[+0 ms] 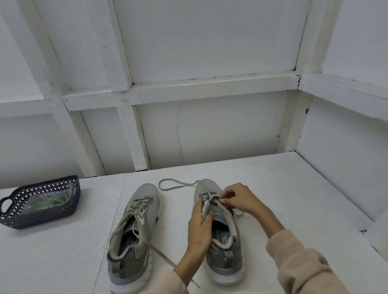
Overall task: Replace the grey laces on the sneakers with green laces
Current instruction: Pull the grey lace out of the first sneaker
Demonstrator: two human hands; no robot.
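- Nearest: my two sleeves enter from the bottom edge, over the white table.
- Left-hand sneaker: it stands heel toward me. Its lace is untied but laced through the eyelets, with one end trailing toward my left sleeve. No hand is on it.
- Right-hand sneaker: it stands heel toward me, beside its pair, and is the one being worked on.
- My left hand: the fingers are curled over the left eyelet row, with the thumb at the tongue, gripping the upper to steady the shoe.
- My right hand: the fingertips are bunched in a pinch on the grey lace at the crossings on the far side of the shoe. Which eyelet they are at is hidden by the fingers.
- Beyond the toe: a freed length of that lace lies in a loop on the table.
- Step in hand, as I judge it: unthreading the grey lace, early in the task. The next move calls for drawing the pinched strand clear of its eyelet, row by row, while the left hand holds the shoe down.
- Far left: a dark basket holds the green laces, seemingly bagged, well apart from both shoes and untouched.
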